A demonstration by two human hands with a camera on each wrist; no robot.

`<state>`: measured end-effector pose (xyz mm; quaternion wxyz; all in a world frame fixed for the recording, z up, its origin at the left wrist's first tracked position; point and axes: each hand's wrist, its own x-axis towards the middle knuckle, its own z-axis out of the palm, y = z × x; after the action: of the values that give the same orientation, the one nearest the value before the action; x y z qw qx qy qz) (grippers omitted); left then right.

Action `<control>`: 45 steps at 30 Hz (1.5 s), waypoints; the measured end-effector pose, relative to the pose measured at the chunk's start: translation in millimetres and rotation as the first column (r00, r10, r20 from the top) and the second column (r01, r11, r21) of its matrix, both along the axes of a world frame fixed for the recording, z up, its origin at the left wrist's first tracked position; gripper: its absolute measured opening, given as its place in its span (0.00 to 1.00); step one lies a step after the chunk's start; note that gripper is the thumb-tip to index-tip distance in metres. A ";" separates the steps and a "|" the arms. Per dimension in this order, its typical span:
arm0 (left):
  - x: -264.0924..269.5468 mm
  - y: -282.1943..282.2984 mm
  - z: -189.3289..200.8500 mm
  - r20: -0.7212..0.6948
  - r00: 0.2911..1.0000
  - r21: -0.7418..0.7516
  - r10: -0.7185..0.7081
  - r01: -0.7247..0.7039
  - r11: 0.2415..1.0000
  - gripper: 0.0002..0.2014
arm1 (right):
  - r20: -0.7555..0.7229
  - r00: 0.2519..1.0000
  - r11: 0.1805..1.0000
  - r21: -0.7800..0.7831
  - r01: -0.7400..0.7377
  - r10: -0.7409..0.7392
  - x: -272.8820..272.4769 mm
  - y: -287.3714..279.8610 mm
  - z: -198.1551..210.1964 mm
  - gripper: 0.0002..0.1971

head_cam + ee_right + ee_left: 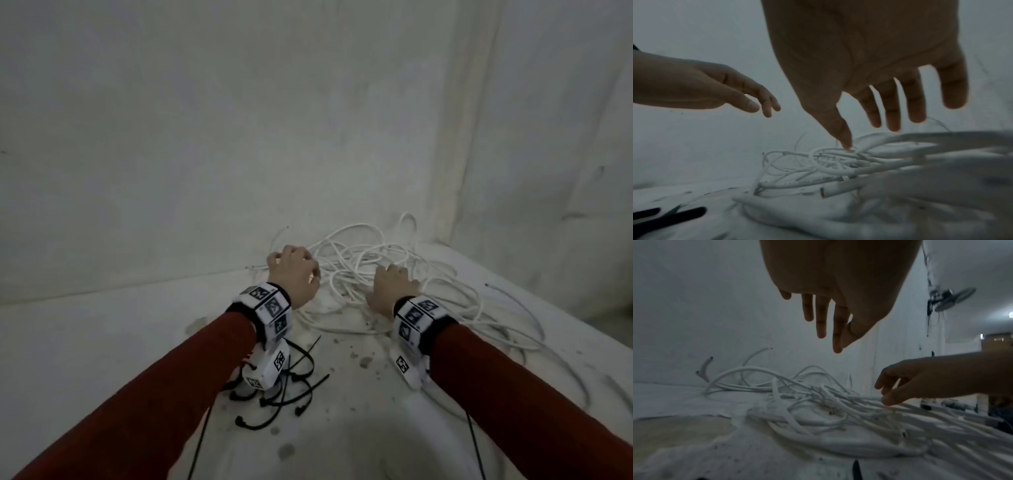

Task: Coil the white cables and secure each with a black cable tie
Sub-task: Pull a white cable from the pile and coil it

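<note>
A loose tangle of white cables (373, 270) lies on the white cloth in the far corner, its loops spreading to the right. My left hand (294, 270) hovers over the tangle's left edge with straight fingers (821, 316) and holds nothing. My right hand (394, 286) reaches down over the middle of the tangle, fingers spread (890, 104), its thumb tip (845, 144) touching a cable loop (830, 162). Several black cable ties (274, 394) lie in a heap under my left forearm.
White cloth walls close the corner behind and right of the cables. The cloth-covered surface (342, 394) is stained with dark spots. Thin black cords (200, 442) run back from both wrists. A wall fan (953, 300) shows in the left wrist view.
</note>
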<state>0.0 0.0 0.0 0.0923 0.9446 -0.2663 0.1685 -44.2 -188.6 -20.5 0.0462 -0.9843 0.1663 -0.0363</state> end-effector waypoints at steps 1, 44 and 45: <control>2.8 -8.5 -5.3 -0.011 1.000 0.066 -0.006 0.007 0.998 0.12 | -0.059 0.997 0.999 -0.014 0.047 -0.048 1.7 -4.1 0.4 0.23; 38.4 20.2 129.6 0.070 0.996 -0.911 0.063 0.038 0.410 0.18 | 0.345 0.835 0.835 0.202 -0.511 0.428 -26.5 -23.7 51.4 0.16; 38.5 20.8 128.8 0.076 0.995 -0.913 0.068 0.042 0.406 0.17 | 0.355 0.844 0.851 0.196 -0.487 0.402 -20.4 -19.3 50.1 0.11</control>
<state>38.5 20.8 128.8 0.5772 0.7338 -0.1287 0.3344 -64.6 -207.9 29.7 0.2161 -0.9619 -0.0743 -0.1500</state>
